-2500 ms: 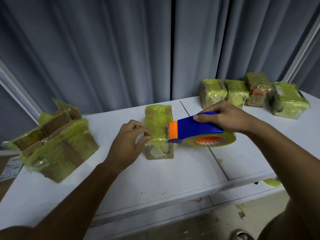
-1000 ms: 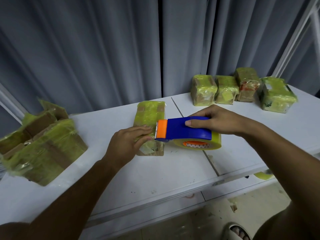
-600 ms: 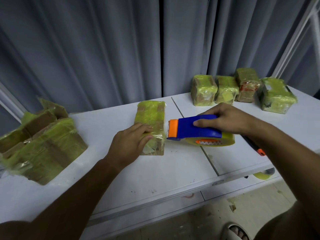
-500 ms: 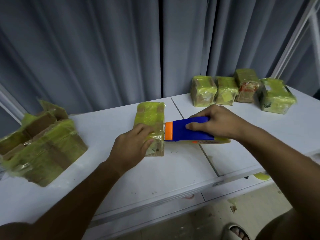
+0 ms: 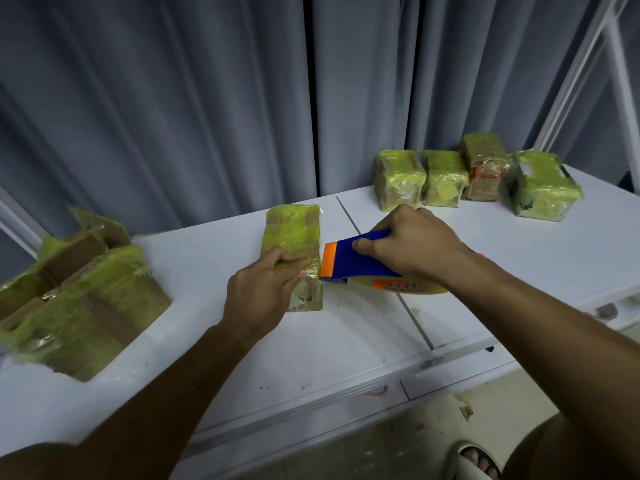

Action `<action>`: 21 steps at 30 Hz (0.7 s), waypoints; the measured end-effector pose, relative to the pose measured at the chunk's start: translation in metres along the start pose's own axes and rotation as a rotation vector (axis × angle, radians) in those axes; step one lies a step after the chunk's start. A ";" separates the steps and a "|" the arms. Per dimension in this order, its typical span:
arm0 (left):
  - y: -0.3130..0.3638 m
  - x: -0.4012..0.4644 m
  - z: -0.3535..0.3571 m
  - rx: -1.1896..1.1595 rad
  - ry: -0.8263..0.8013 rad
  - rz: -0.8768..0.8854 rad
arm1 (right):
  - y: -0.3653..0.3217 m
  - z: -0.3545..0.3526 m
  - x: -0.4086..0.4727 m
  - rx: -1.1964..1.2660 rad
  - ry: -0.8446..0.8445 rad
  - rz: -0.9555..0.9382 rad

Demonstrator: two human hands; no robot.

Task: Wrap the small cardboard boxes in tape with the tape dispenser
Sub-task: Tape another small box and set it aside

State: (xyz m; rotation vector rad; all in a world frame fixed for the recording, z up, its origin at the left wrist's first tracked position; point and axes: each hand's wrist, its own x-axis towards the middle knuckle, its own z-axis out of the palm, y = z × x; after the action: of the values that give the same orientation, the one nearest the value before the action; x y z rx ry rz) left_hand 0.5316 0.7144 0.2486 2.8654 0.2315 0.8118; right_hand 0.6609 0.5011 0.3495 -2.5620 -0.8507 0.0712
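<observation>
The small cardboard box (image 5: 292,252) lies flat near the middle of the white table (image 5: 311,344), closer to the back edge than the front, already skinned in yellowish tape with bare brown card showing at its near end. It looks light and fairly stiff, a thing that would skate on this smooth top if nobody pinned it. The glossy film will be slick under the fingers, so I would judge the untaped card end or the long edges the better place to hold.

The left hand (image 5: 261,292) rests on the box's near half, fingers bent over the top with the tips pressing down on the tape. The right hand (image 5: 412,245) is clenched around the blue body of the tape dispenser (image 5: 360,265), whose orange mouth sits right against the box's right side. The yellow roll hangs low, just above the table.

Along the back edge towards the right corner stand four wrapped boxes (image 5: 474,176) in a row. At the left edge sits a larger open carton (image 5: 76,299), also swathed in the same film. Grey curtains (image 5: 173,98) hang behind the table, and a sandalled foot (image 5: 476,460) shows on the floor below the front edge.
</observation>
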 end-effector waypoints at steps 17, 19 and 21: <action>0.003 0.001 0.001 -0.103 0.007 -0.068 | -0.022 0.038 0.015 -0.338 0.034 -0.099; 0.007 0.000 0.007 -0.086 0.008 -0.069 | -0.017 0.041 0.015 -0.322 0.027 -0.084; 0.015 0.001 0.013 -0.099 0.043 -0.104 | -0.016 0.039 0.017 -0.295 0.042 -0.072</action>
State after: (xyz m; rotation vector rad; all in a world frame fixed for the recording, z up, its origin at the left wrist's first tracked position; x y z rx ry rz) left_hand 0.5410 0.6987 0.2412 2.7212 0.3336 0.8405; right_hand 0.6582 0.5378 0.3224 -2.7885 -1.0015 -0.1398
